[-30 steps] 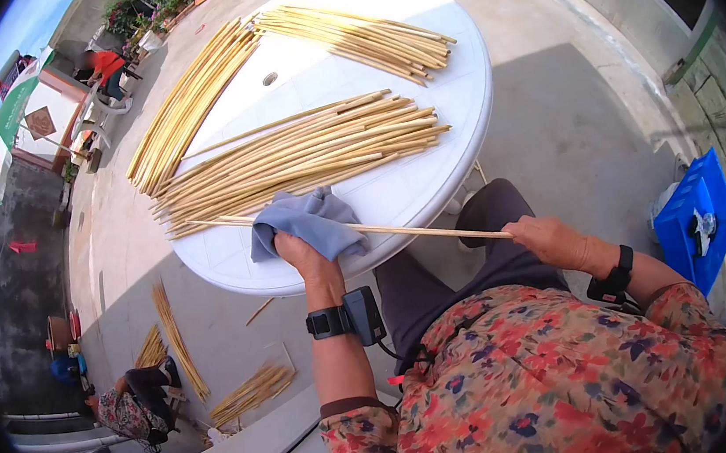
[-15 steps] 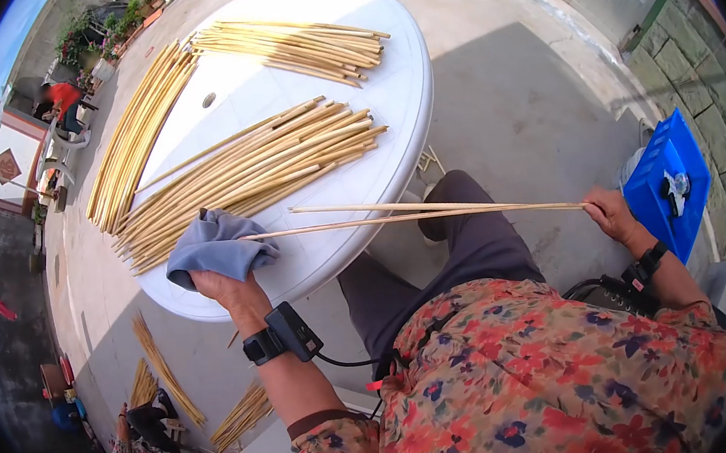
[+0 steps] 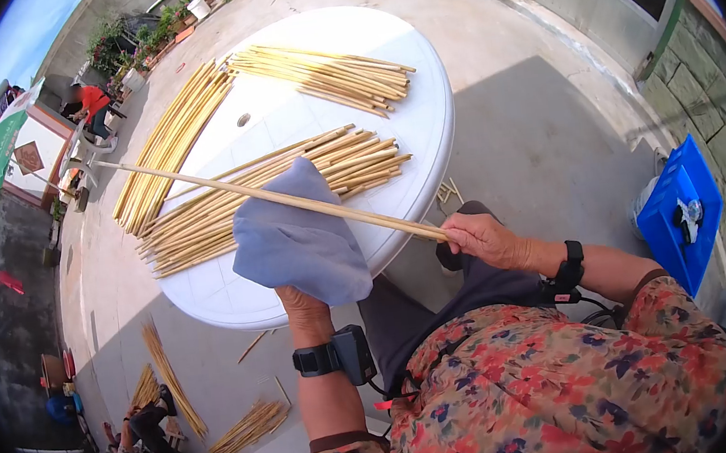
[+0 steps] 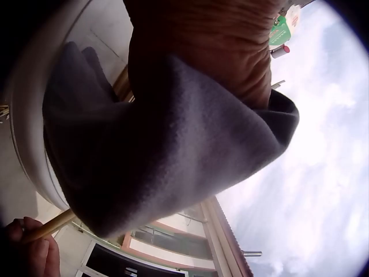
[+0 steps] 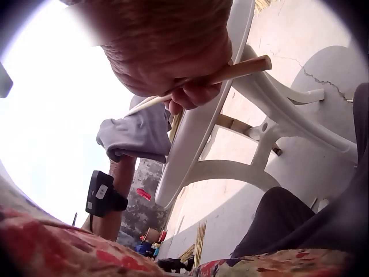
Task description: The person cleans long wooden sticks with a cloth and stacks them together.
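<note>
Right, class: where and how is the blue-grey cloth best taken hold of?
Probably under its middle, coming from below on the near side: the cloth looks limp and already drapes over most of the left hand there, while the stick crosses its upper face.

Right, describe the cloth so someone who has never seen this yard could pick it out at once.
Find the round white table. At its near edge, the cloth hides most of the left hand, with a long stick gripped by the right hand crossing it. It is creased blue-grey fabric, unlike the straight, straw-coloured sticks lying in piles on that table.
</note>
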Demonstrator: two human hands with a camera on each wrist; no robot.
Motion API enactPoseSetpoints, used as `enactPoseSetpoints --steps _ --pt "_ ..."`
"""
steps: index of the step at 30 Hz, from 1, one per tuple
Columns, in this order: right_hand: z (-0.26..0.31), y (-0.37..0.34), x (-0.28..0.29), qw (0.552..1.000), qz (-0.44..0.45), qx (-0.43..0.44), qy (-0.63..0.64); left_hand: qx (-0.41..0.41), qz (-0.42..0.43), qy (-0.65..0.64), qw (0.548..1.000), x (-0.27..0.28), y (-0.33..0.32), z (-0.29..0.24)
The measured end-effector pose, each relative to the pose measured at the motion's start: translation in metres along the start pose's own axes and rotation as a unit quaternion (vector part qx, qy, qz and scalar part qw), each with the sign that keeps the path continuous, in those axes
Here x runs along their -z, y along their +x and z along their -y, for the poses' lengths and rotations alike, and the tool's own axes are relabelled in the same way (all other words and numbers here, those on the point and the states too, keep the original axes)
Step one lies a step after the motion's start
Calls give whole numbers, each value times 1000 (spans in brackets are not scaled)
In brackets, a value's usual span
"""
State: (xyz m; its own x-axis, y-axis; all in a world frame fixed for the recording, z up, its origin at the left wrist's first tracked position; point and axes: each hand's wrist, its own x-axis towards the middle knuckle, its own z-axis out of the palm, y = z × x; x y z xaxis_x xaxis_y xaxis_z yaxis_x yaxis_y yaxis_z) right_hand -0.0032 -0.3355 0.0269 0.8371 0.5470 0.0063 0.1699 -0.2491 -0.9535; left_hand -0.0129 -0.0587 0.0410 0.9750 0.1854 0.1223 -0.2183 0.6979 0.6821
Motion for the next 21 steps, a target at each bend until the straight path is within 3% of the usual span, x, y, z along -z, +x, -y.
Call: enactPoseSetpoints --steps 1,3,5,7,8,9,10,11,13,16,17,18,19,20,21 --pt "6 9 -10 1000 24 2 -1 -7 2 0 1000 -10 0 3" --pt "15 21 -28 998 62 -28 13 28 -81 63 994 -28 5 4" --pt "16 26 -34 993 95 -63 25 31 -64 43 997 -29 15 9" --pt "12 31 -36 993 114 -23 -4 -5 -41 78 996 -47 16 11" --pt "8 32 -35 993 112 -20 -8 -7 -85 103 991 -59 14 6" --pt "6 32 -31 978 71 123 -151 -9 -80 100 992 -56 15 4" --pt "5 31 -26 921 27 258 -289 -23 -19 252 967 -49 13 -1" --pt "6 30 -18 920 24 258 -293 -37 42 396 916 -45 13 -3" --pt "33 29 9 892 -59 298 -334 -16 77 417 905 -62 11 -16" --pt "77 33 54 777 -163 406 -453 -1 156 559 815 -67 11 -19" --pt "92 36 65 729 -189 439 -489 0 163 557 814 -67 11 -20" --pt "107 35 71 728 -193 436 -493 -13 206 612 763 -69 11 -22" --pt "122 34 75 689 -173 457 -536 -28 247 662 707 -72 11 -22" --pt "129 34 80 647 -150 477 -576 -30 252 660 707 -75 10 -21" --pt "126 37 86 646 -152 475 -578 -26 266 677 685 -78 8 -20"
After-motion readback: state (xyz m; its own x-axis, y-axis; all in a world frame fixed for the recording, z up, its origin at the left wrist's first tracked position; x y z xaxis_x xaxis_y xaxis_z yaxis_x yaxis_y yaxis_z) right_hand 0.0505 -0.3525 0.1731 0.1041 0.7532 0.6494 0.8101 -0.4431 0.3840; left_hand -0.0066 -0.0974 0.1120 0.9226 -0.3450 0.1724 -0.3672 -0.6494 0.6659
